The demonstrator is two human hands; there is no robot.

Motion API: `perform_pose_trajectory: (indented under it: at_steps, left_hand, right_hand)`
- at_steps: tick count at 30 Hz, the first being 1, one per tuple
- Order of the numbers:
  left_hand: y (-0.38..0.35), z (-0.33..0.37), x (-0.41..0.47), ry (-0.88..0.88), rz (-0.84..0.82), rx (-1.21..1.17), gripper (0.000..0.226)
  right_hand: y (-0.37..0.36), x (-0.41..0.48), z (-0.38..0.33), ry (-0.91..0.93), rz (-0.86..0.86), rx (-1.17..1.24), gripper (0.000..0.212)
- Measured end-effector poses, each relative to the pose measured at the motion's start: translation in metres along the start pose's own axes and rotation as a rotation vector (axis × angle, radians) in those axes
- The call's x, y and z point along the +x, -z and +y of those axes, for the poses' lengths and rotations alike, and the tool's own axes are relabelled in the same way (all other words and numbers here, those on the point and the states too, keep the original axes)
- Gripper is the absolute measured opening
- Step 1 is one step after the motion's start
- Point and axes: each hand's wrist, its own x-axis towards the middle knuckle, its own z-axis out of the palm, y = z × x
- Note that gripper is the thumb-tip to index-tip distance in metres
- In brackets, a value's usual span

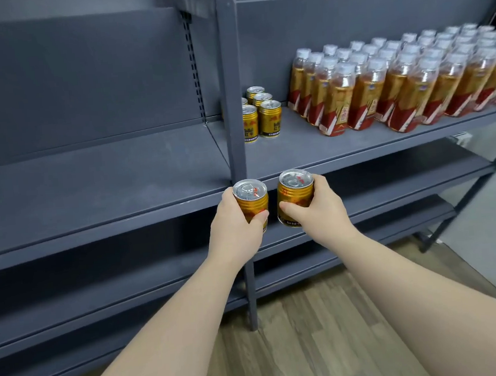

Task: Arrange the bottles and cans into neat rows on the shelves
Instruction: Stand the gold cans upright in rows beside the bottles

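The left hand (pixel 233 222) gripped a small gold ribbed metal can (pixel 251 201), the right hand (pixel 320 208) a second gold can (pixel 295 197), both upright before the grey metal shelf (pixel 312 146). They seemed mid-carry; the next move called for lining them up with the shelved gold cans (pixel 264 113).

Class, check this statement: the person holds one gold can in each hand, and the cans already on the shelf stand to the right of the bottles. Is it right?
No. The head view shows the shelved cans left of the bottles, not right. The left hand does hold a gold can, the right hand a second can.
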Motion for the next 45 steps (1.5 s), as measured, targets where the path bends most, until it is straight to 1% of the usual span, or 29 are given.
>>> perform_pose_trajectory:
  at_steps: [6, 11, 18, 24, 32, 38, 45]
  left_hand:
    - [-0.051, 0.043, 0.029, 0.018, 0.045, -0.004, 0.064]
    - [-0.085, 0.071, 0.054, 0.069, 0.071, 0.010, 0.073]
    - [-0.110, 0.090, 0.088, 0.100, 0.147, -0.020, 0.067]
    - [-0.118, 0.086, 0.134, 0.113, 0.167, -0.004, 0.071]
    - [-0.109, 0.069, 0.190, 0.176, 0.196, -0.109, 0.073]
    - [-0.105, 0.059, 0.216, 0.220, 0.213, -0.114, 0.077]
    - [-0.109, 0.059, 0.234, 0.235, 0.234, -0.142, 0.076]
  right_hand:
    - [0.043, 0.055, 0.031, 0.023, -0.024, 0.012, 0.069]
    - [0.070, 0.097, 0.048, 0.035, -0.072, -0.005, 0.070]
    - [0.086, 0.142, 0.059, 0.049, -0.112, 0.022, 0.072]
    - [0.078, 0.182, 0.061, 0.058, -0.119, 0.013, 0.074]
    - [0.043, 0.235, 0.048, 0.058, -0.101, -0.046, 0.072]
    - [0.013, 0.256, 0.041, 0.081, -0.132, -0.035, 0.073]
    - [0.000, 0.278, 0.035, 0.098, -0.168, -0.033, 0.076]
